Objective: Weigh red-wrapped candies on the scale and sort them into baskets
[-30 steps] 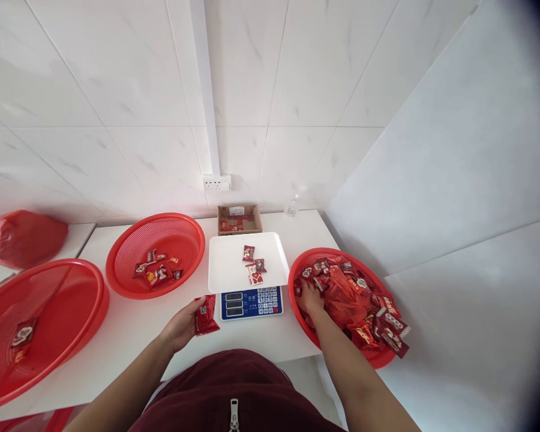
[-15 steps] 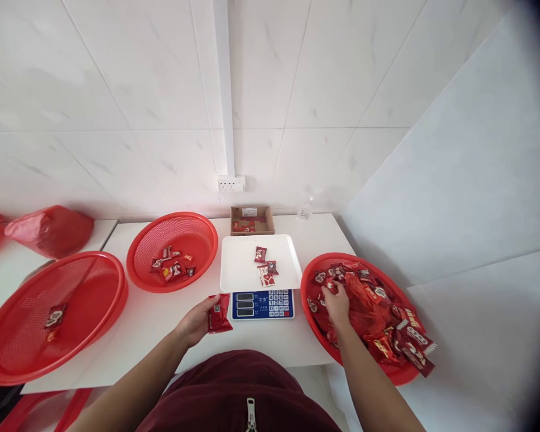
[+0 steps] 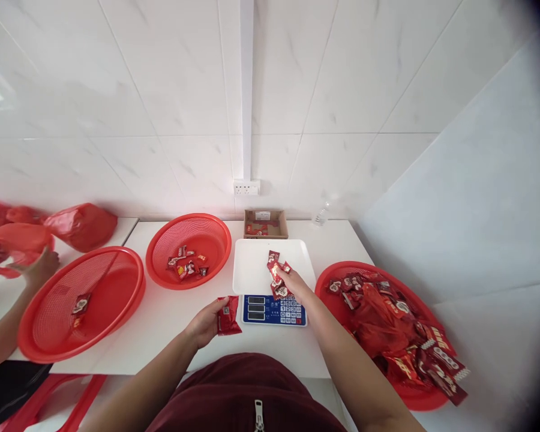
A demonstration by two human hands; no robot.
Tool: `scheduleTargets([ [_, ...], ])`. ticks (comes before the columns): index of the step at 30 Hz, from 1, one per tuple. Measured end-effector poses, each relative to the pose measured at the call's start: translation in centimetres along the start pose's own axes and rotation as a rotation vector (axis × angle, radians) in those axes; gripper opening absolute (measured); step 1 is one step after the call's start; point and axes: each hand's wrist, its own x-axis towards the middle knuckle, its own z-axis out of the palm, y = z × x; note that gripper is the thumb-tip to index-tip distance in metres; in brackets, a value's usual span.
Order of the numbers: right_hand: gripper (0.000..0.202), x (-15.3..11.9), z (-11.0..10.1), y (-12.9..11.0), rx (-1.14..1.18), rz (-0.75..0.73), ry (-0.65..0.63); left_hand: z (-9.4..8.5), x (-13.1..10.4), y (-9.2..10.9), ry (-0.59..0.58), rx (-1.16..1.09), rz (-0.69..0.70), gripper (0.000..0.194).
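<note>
My left hand [image 3: 202, 324] is closed on a red snack packet [image 3: 229, 318], held just left of the scale's blue keypad panel [image 3: 274, 310]. Over the white weighing tray [image 3: 251, 270] of the scale, my right hand [image 3: 294, 284] grips several small red candy packets [image 3: 275, 273]. Some of these may lie on the tray; the fingers partly cover them, so I cannot tell which are held. To the right, a red basket [image 3: 414, 397] is heaped with red-wrapped snacks and a crumpled red plastic bag [image 3: 382, 321].
Two red mesh baskets, a middle one [image 3: 209, 243] and a left one [image 3: 117, 288], hold a few packets. Behind the scale are a cardboard box [image 3: 265, 234] and a plastic bottle [image 3: 321, 213]. At far left, another person's hand [image 3: 42, 269] handles a red bag [image 3: 22, 240].
My right hand has moved left from the heaped basket to the scale tray, bringing small packets. My left hand still holds its packet. Another person's hands have come into view at left.
</note>
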Motion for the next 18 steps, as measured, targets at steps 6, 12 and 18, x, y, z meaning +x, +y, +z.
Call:
scheduleTargets([
  [6, 0.042, 0.7, -1.6, 0.8, 0.055, 0.013, 0.065, -1.1, -0.1, -0.5, 0.049, -0.037, -0.003, 0.016],
  [12, 0.046, -0.8, -3.2, 0.6, 0.175, 0.062, 0.141, 0.1, 0.0, -0.2, 0.000, -0.033, -0.016, 0.017],
  [18, 0.048, -4.7, -6.9, 0.9, 0.104, -0.017, 0.298, 0.3, 1.1, -0.1, -0.064, -0.043, 0.014, 0.016],
])
